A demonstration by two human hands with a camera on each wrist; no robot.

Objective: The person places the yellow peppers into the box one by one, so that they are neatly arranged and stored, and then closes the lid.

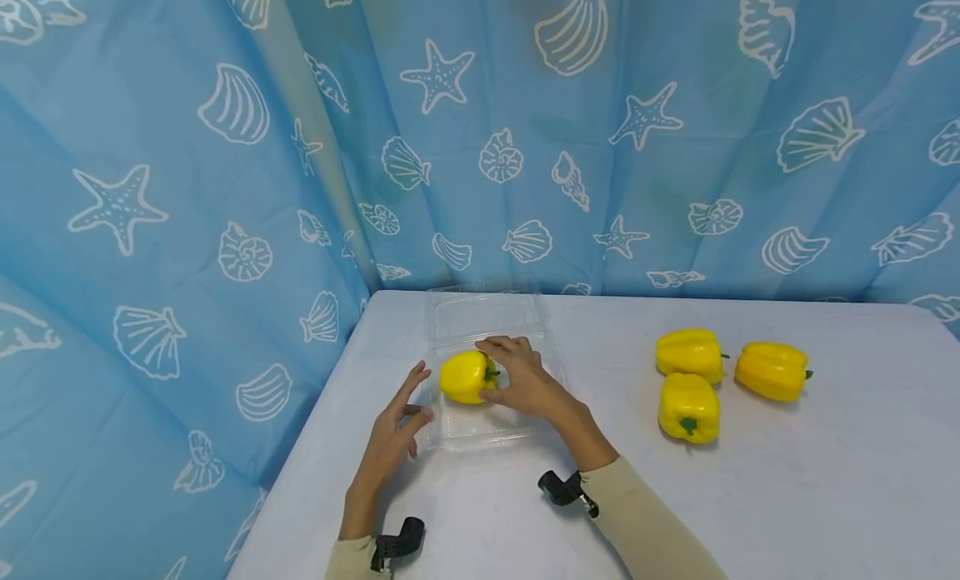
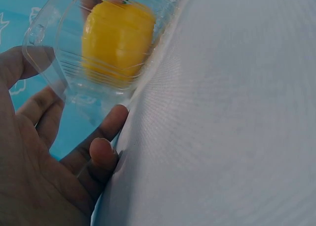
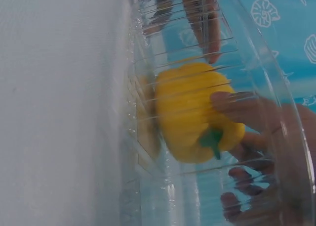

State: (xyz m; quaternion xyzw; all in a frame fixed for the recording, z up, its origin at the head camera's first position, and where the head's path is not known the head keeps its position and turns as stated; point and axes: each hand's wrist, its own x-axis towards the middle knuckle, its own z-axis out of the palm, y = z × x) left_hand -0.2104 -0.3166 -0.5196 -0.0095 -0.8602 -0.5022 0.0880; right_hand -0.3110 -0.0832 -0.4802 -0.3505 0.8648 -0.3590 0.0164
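Note:
A yellow bell pepper (image 1: pixel 463 378) with a green stem lies on its side in a clear plastic clamshell box (image 1: pixel 480 430), whose lid (image 1: pixel 487 317) is folded back toward the curtain. My right hand (image 1: pixel 525 380) holds the pepper near its stem end. In the right wrist view the thumb presses on the pepper (image 3: pixel 190 112), seen through the box's ribbed wall. My left hand (image 1: pixel 390 442) is at the box's left side, fingers spread and loosely bent. In the left wrist view one fingertip of the left hand (image 2: pixel 44 152) meets the rim.
Three more yellow bell peppers lie together on the right: one at the back (image 1: pixel 688 355), one in front (image 1: pixel 689 408) and one farther right (image 1: pixel 772 372). A white cloth covers the table (image 1: pixel 840 480). Blue shell-print curtains (image 1: pixel 465 188) hang behind and to the left.

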